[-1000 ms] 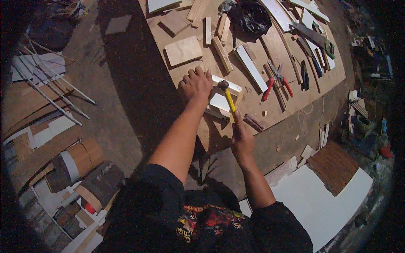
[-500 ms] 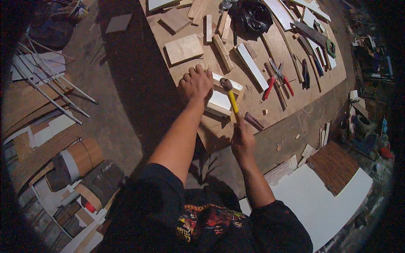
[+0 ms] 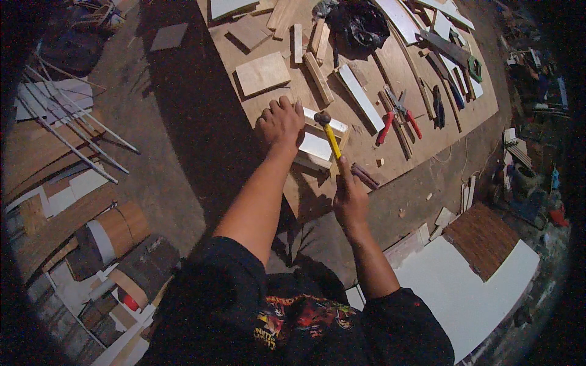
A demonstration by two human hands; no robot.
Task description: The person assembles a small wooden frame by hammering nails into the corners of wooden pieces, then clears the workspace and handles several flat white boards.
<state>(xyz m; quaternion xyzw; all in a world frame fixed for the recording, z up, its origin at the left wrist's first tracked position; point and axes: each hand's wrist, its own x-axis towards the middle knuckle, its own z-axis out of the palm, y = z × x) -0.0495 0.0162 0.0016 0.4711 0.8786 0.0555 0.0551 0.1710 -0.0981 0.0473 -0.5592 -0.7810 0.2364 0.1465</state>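
My left hand is closed over the left end of a small wooden frame with white-faced strips, pressing it to the worktable. The hand hides that end of the frame. In my right hand is a hammer with a yellow handle, its index finger stretched along the handle. The dark hammer head is over the frame's far strip, close to my left fingers; whether it touches the strip I cannot tell. Beside my right hand lie short brown strips at the table edge.
Red-handled snips, dark pliers and a green-handled saw lie on the right of the table. Wood offcuts and a black plastic bag are farther back. A white board stands low at right.
The whole view has shifted slightly, so the table appears a little farther left. Both hands, the hammer and the frame keep nearly the same positions relative to each other.
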